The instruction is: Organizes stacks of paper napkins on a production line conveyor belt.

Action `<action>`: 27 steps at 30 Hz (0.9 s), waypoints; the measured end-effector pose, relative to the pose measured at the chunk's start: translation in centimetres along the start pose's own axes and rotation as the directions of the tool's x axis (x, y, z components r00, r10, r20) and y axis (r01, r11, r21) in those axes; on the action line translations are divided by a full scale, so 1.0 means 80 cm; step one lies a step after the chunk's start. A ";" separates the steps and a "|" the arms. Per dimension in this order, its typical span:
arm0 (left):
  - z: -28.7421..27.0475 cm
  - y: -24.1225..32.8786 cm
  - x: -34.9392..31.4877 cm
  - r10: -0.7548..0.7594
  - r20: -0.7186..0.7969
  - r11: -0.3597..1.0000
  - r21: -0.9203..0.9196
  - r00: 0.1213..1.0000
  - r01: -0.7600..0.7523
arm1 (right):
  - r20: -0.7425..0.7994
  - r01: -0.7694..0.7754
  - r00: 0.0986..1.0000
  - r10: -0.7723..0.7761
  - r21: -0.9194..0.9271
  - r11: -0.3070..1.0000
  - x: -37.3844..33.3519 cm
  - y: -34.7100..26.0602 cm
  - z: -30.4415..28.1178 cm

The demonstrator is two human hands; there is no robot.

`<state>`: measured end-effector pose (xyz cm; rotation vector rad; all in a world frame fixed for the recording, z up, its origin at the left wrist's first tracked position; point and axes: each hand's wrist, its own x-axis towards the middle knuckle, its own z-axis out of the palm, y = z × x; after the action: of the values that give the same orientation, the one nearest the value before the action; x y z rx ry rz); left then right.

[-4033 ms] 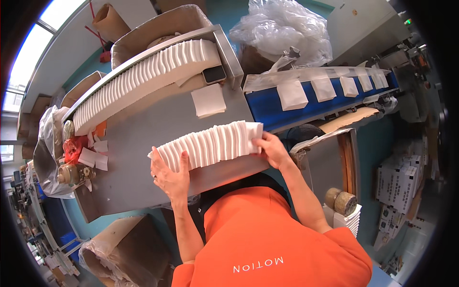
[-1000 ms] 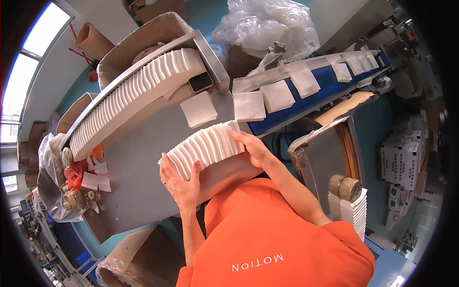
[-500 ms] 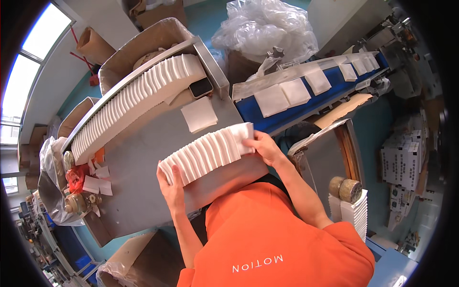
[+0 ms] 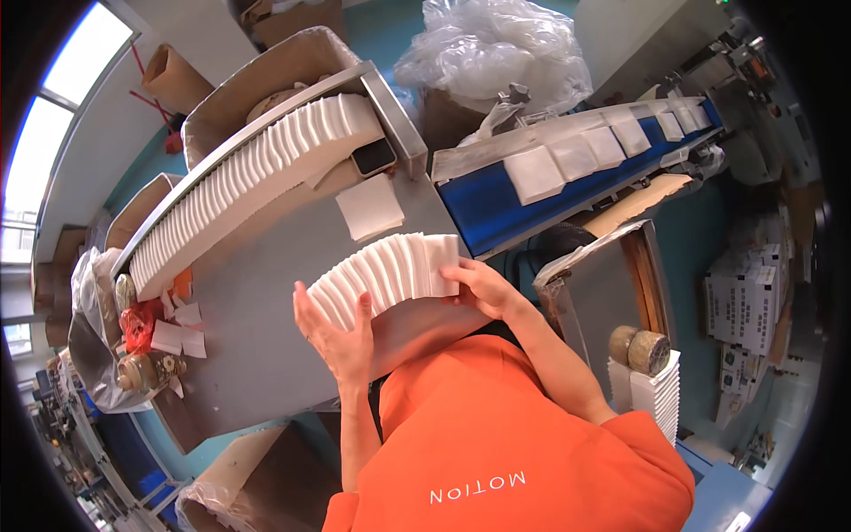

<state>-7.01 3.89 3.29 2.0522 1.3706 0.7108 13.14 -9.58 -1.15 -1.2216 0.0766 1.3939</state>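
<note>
Grey table (image 4: 257,328), left grip (image 4: 339,344) now wider

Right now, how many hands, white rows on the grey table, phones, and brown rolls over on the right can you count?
Left hand, right hand: 2 hands
Long row, short row: 2 white rows
Phone: 1
Left roll, right roll: 2 brown rolls
Total: 7
</note>
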 end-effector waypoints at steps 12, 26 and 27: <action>0.014 0.014 -0.005 0.072 0.166 0.995 0.057 0.983 -0.083 | -0.050 0.274 0.956 -0.290 -0.205 0.940 0.021 0.003 0.038; 0.022 0.025 -0.005 0.068 0.200 0.998 -0.010 0.977 -0.068 | -0.036 0.296 0.943 -0.330 -0.362 0.884 0.010 0.003 0.046; 0.021 0.027 -0.004 0.066 0.198 0.998 -0.008 0.978 -0.066 | -0.023 0.210 0.977 -0.213 -0.081 0.974 0.013 0.004 0.046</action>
<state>-4.58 2.67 3.59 2.1126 1.1941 0.5182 10.99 -6.47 -0.41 -1.2773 -0.0850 1.2012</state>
